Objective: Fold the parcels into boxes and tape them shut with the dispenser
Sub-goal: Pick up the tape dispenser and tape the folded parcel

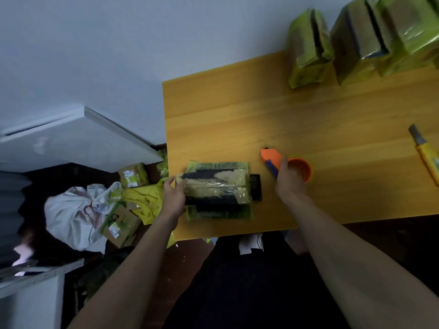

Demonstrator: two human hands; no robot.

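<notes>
Nearest me, left hand (pixel 174 194) grips the parcel's (pixel 217 188) left end at the worktop's (pixel 308 119) near-left corner. Right hand (pixel 288 178), just right of the parcel, curls round the orange dispenser (pixel 298 169). I'd pin the parcel flat, then draw tape straight along it.

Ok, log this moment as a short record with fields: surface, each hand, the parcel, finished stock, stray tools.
surface: wooden table
left hand: grips the left end of the parcel
right hand: holds the orange tape dispenser, just right of the parcel
parcel: lies flat near the table's front left corner, wrapped in yellow-green tape
finished stock: taped boxes at the far edge
stray tools: yellow utility knife at right
</notes>
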